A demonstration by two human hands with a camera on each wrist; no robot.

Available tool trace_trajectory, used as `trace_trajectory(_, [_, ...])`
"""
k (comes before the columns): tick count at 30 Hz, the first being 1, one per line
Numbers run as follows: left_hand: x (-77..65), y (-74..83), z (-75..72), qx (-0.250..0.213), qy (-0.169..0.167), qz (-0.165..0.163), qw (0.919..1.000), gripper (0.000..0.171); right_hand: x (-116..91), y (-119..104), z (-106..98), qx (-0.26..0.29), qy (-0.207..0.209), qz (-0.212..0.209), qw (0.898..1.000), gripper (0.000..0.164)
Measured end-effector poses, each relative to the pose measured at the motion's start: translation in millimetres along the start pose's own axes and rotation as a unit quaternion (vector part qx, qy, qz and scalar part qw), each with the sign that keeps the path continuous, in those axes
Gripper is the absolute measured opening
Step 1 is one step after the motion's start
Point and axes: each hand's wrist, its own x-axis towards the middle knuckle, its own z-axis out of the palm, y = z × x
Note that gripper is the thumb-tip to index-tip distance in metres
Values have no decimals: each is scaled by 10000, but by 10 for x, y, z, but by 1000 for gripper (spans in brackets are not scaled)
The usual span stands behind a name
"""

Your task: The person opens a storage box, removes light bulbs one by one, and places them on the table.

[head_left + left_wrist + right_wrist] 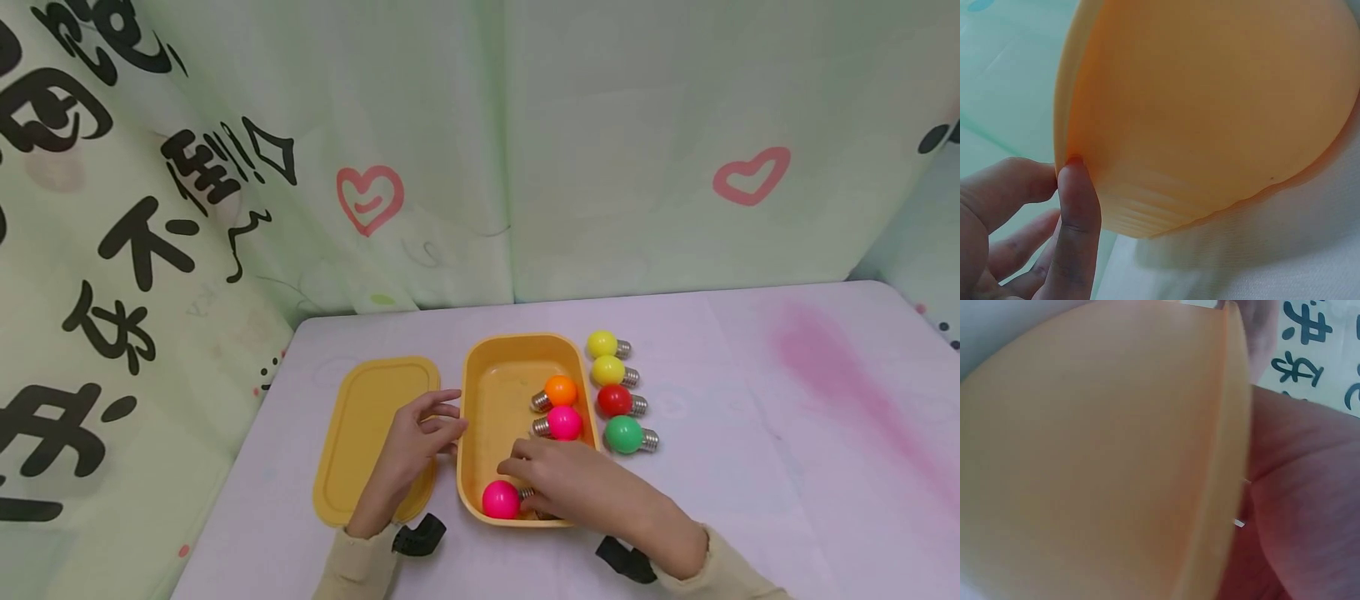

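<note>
Four bulbs [615, 401] are lying outside the box [491, 400], others [564, 422] inside; left hand [422, 427] is pinching its rim [1065, 94], right hand [566, 479] is hiding any hold.

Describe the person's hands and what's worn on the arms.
The left hand and right hand are bare, with no gloves. The left sleeve and right sleeve are plain beige, ending short of the hands. Small, angular black pieces show near the left wrist and the right wrist. I can make out no cables or markings.
</note>
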Motion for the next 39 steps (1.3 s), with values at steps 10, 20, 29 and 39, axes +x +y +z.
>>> trace_trajectory(10, [1,-11,10,39,11,-34,10000,44,48,0,68,-25,-45,-36,10000,37])
trace_trajectory(20, [-5,-25,0,-7,-11,0,10000,45,107,-7,110,54,-286,40,9996,36])
trace_trajectory(29, [-7,-24,0,-5,-21,52,10000,44,134,-11,118,165,-462,132,9987,38])
trace_trajectory(39, [-9,2,7,-76,18,101,9999,44,140,21,111,460,-483,140,9977,37])
